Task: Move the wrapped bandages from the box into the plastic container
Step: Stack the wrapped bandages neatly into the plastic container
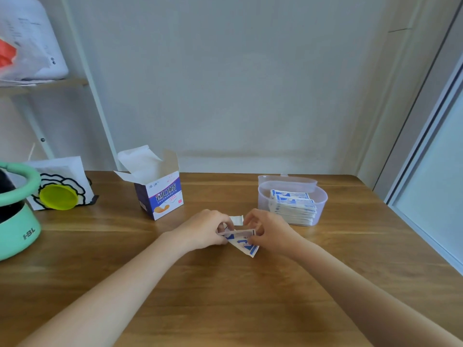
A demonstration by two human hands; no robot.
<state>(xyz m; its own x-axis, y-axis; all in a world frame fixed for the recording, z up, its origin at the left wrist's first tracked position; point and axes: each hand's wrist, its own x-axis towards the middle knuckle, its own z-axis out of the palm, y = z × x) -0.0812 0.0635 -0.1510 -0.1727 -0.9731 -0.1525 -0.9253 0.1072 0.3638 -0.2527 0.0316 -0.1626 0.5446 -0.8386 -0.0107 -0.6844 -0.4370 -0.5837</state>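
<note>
- From the head view, both hands met in the middle of the wooden tabletop (225, 296).
- The left hand (205, 230) and the right hand (269, 230) each pinched one end of a small bunch of wrapped bandages (244, 242), white with blue print.
- A small white paper piece (236, 219) lay on the tabletop just past the fingertips, at 12 o'clock from the hands.
- The open box (160, 194) stood at 11 o'clock from the hands, flaps up.
- The clear plastic container (323, 199) sat at 2 o'clock, with a stack of bandages (292, 206) inside it.
- A green tub (17, 231) and a yellow lid (59, 197) were at 9 o'clock, far left.
</note>
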